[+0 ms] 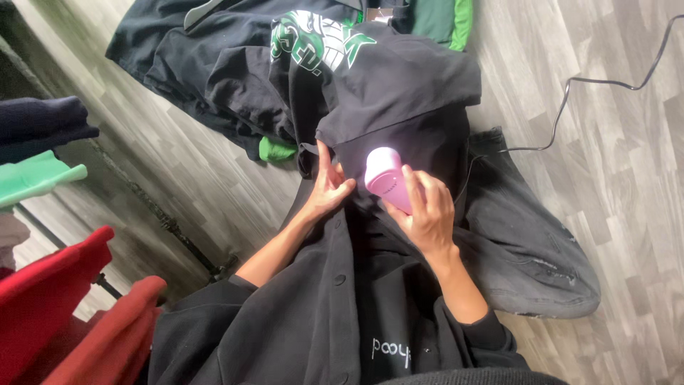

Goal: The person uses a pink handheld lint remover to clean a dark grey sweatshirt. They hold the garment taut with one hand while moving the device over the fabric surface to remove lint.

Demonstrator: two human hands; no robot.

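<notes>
1. Right hand [427,214]: fingers wrapped around a small pink plastic handheld device [388,178], rounded head pointing away from the person, pressed down on the black fabric garment [399,100] spread out ahead of both hands.
2. Left hand [326,189]: flat on the same black garment, fingers together and extended, thumb spread; holds nothing, just pins the cloth. It sits just beside the pink device, on its left, not touching it.
3. Hands are close together, a narrow strip of black cloth between them.
4. The device's head throws a bright white spot on the cloth right at its front edge.
5. Both forearms come out of black sleeves; a black buttoned top [335,314] lies under the wrists, nearer the person.
6. Beyond the hands: the black garment's green-and-white printed graphic [317,39], then a pile of further dark clothes with bits of green cloth [276,150] showing.
7. Right of the right hand: dark grey jeans [534,242] on the grey wood-look floor [627,178], and a thin black cable [570,93] running away across it.
8. Far left of the left hand: hanging red [50,299], green [35,178] and navy [43,121] garments.
</notes>
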